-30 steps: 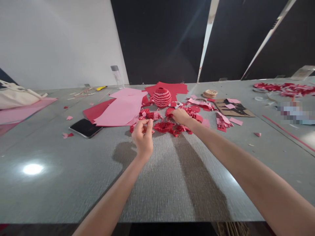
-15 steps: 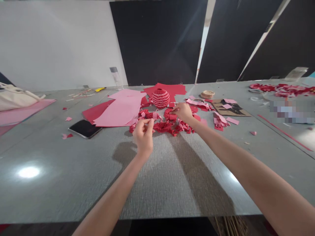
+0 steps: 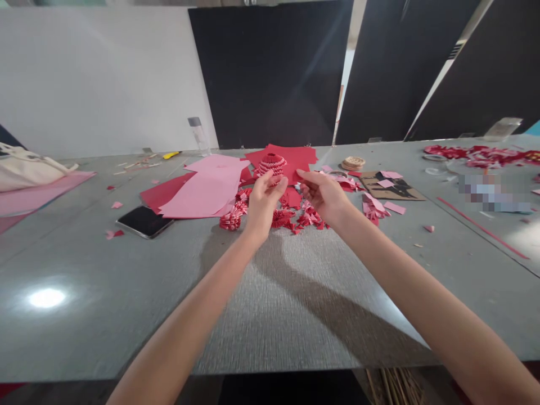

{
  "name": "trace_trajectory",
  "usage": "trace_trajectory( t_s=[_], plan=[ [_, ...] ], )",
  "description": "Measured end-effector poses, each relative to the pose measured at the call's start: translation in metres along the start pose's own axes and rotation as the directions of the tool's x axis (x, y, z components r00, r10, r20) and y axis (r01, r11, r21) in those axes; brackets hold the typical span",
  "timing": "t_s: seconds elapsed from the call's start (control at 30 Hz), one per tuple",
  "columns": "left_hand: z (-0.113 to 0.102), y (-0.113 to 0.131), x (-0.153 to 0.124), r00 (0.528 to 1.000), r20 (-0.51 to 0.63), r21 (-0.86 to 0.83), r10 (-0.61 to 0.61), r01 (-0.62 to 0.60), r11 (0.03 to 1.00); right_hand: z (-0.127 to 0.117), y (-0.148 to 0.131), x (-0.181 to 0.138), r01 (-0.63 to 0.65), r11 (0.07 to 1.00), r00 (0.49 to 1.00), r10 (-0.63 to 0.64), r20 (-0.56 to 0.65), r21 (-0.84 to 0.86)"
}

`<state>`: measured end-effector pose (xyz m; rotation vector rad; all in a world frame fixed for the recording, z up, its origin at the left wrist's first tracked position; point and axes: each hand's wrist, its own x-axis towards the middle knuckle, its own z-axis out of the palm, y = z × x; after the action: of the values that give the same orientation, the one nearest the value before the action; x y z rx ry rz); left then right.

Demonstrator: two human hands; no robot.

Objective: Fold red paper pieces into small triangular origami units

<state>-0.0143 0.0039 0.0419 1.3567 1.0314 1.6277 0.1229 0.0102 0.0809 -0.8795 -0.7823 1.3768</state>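
My left hand (image 3: 262, 198) and my right hand (image 3: 324, 192) are raised above the grey table (image 3: 270, 304), close together, fingertips almost facing. Each hand's fingers are pinched; what they hold is too small to make out. Just behind the fingertips stands a round ball of folded red and white paper (image 3: 272, 163), partly hidden by my left hand. Below the hands lies a heap of small folded red paper pieces (image 3: 291, 218), with a red and white cluster (image 3: 233, 218) to its left.
Pink sheets (image 3: 206, 188) and red sheets (image 3: 295, 153) lie around the ball. A black phone (image 3: 144, 221) lies to the left. A twine spool (image 3: 353, 163), a cardboard piece (image 3: 394, 188), a clear bottle (image 3: 197, 134), a white bag (image 3: 25, 166) and more red scraps (image 3: 481, 153) lie farther out.
My right hand has come back from the pile of red pieces and lifted. My left hand has risen and moved right, so both now meet in front of the ball.
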Motion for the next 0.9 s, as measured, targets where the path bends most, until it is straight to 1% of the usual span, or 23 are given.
trace_trajectory(
  t_s=[0.07, 0.17, 0.27, 0.33, 0.4, 0.47, 0.53, 0.63, 0.73, 0.8, 0.9],
  plan=[
    [0.009, 0.007, 0.004, 0.999, -0.042, -0.046, -0.017, 0.015, 0.999, -0.001, 0.002, -0.003, 0.024, 1.0, 0.999, -0.024, 0.038, -0.015],
    [0.015, 0.01, 0.007, 0.995, -0.09, -0.034, -0.03, 0.027, 0.999, -0.004, 0.008, -0.002, 0.093, 0.992, 0.993, -0.087, 0.074, -0.082],
    [0.012, 0.008, 0.008, 0.999, -0.043, 0.011, -0.011, 0.012, 1.0, -0.007, 0.012, 0.001, 0.24, 0.949, 0.969, -0.222, 0.108, -0.203],
    [0.007, 0.007, 0.009, 0.999, 0.004, 0.071, 0.032, -0.032, 0.997, -0.009, 0.013, 0.003, 0.289, 0.924, 0.955, -0.26, 0.144, -0.251],
    [0.001, 0.008, 0.01, 0.995, 0.063, 0.147, 0.081, -0.09, 0.985, -0.013, 0.013, 0.006, 0.266, 0.933, 0.958, -0.227, 0.178, -0.243],
    [-0.004, 0.01, 0.012, 0.98, 0.148, 0.183, 0.132, -0.158, 0.97, -0.016, 0.013, 0.008, 0.216, 0.956, 0.963, -0.176, 0.202, -0.197],
    [-0.007, 0.012, 0.015, 0.956, 0.246, 0.155, 0.163, -0.204, 0.967, -0.019, 0.013, 0.01, 0.181, 0.973, 0.964, -0.147, 0.222, -0.142],
    [-0.008, 0.012, 0.018, 0.934, 0.305, 0.105, 0.184, -0.225, 0.969, -0.02, 0.014, 0.011, 0.158, 0.984, 0.958, -0.132, 0.253, -0.084],
    [-0.007, 0.009, 0.02, 0.941, 0.287, 0.099, 0.177, -0.213, 0.972, -0.019, 0.015, 0.012, 0.153, 0.986, 0.956, -0.131, 0.263, -0.067],
    [-0.006, 0.007, 0.02, 0.955, 0.238, 0.098, 0.175, -0.203, 0.974, -0.017, 0.015, 0.012, 0.154, 0.985, 0.956, -0.128, 0.264, -0.078],
    [-0.003, 0.006, 0.019, 0.968, 0.147, 0.084, 0.205, -0.219, 0.972, -0.014, 0.014, 0.013, 0.17, 0.98, 0.95, -0.136, 0.28, -0.103]
  ],
)
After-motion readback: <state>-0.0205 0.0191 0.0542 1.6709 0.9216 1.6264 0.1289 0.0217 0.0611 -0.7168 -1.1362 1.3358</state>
